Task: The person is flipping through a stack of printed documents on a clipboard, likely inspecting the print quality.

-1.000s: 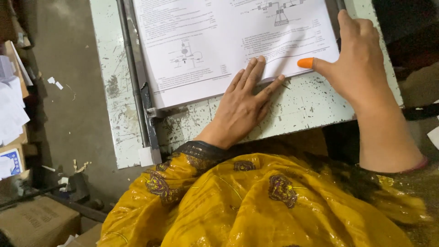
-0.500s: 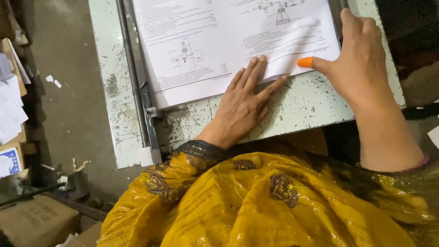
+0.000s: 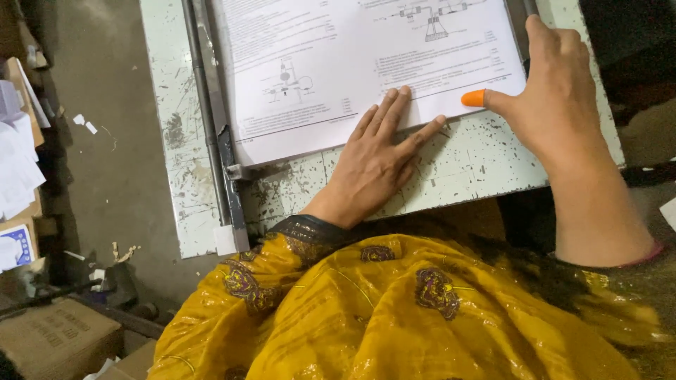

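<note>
On the pale, chipped worktop (image 3: 493,169) lies a stack of printed sheets (image 3: 352,63), its near edge just under both hands. It looks light sheet by sheet but heavy as a whole pile, limp rather than stiff, and its smooth pages would likely slide over one another if pushed unevenly.

Left hand (image 3: 373,165) lies flat, fingers spread, its fingertips pressing on the near margin of the top sheet; its grip is open and holds nothing. Right hand (image 3: 556,98) rests at the stack's right corner, with an orange rubber cap on the thumb tip (image 3: 473,98) touching the paper's edge; its fingers reach past the right side, and this grip closes on nothing either. That capped thumb seems the best place to catch and lift a single page, at the free near right corner.

A metal rail (image 3: 211,119) runs along the stack's left side and blocks movement there. Bare worktop lies between the paper and the near rim. Left of the worktop, the floor holds cardboard boxes (image 3: 56,338) and loose papers (image 3: 17,162), well apart.
</note>
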